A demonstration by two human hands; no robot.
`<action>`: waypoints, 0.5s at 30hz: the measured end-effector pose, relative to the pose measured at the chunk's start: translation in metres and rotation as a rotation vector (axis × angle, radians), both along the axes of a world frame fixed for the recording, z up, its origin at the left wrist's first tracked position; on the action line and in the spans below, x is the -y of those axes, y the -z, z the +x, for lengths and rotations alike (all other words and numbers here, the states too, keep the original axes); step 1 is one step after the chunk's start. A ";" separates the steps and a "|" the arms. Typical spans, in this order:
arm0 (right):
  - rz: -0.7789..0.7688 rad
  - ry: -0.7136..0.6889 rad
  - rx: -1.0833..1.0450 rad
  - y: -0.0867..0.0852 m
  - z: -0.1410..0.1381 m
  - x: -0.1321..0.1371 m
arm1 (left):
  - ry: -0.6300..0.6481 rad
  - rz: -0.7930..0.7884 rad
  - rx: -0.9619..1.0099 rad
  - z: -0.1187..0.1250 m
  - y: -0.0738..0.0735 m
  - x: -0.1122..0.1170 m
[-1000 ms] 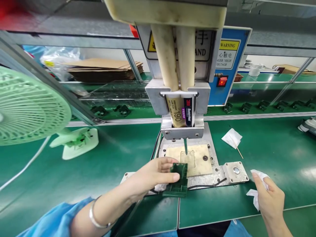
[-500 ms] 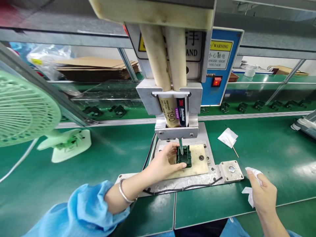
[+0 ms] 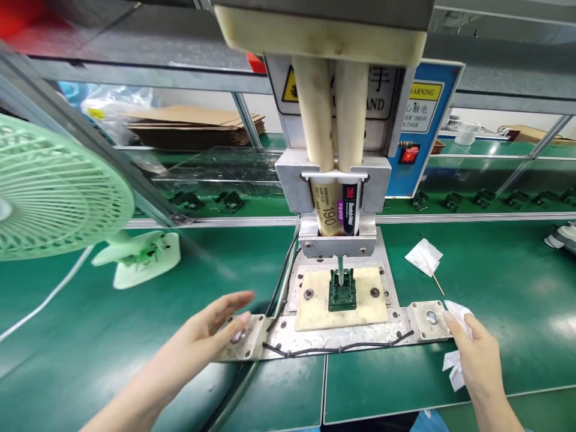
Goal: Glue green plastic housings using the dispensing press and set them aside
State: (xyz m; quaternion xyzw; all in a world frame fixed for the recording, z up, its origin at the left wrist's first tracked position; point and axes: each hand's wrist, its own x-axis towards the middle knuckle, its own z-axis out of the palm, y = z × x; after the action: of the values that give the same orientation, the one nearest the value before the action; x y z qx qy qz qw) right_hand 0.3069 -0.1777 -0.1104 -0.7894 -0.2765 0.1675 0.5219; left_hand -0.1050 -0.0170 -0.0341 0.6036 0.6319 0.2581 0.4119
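Note:
My left hand (image 3: 216, 327), fingers apart and empty, hovers over the left button block (image 3: 254, 345) of the press base. A white tissue (image 3: 458, 315) is pinched in my right hand (image 3: 479, 354), beside the right button block (image 3: 431, 318) with its round metal button. Between the hands, a small dark green part (image 3: 342, 297), like an electronic housing, sits on the cream plate (image 3: 310, 315). The thin nozzle (image 3: 341, 270) of the two-part adhesive cartridge (image 3: 335, 207) points down into that part; whether it touches cannot be made out.
A green fan (image 3: 63, 192) stands at the left. On the right of the bench lie a white wipe (image 3: 423, 257) and a wooden stick (image 3: 436, 281). Several dark parts (image 3: 452, 201) line the back ledge. A blue control box (image 3: 420, 129) is behind the dispenser.
My left hand has let go of the green part and moved left to the left button block. My right hand, still with the tissue, is closer to the right button. The view has shifted.

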 end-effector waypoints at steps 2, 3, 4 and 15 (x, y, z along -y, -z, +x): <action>-0.048 -0.054 -0.029 -0.002 -0.001 -0.009 | -0.017 -0.104 0.064 -0.008 0.010 0.009; -0.080 -0.065 -0.044 -0.002 0.000 -0.013 | -0.043 -0.106 0.090 -0.008 0.014 0.013; -0.111 -0.064 -0.060 -0.001 0.001 -0.014 | -0.072 -0.093 0.113 -0.007 0.017 0.018; -0.109 0.008 -0.089 0.022 0.001 -0.003 | 0.022 0.325 -0.160 0.029 -0.014 -0.075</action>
State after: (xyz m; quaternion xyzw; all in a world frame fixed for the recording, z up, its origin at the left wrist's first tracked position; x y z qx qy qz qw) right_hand 0.3078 -0.1743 -0.1326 -0.8095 -0.2403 0.2150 0.4906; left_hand -0.0764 0.0583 -0.0202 0.6878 0.6059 0.3035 0.2601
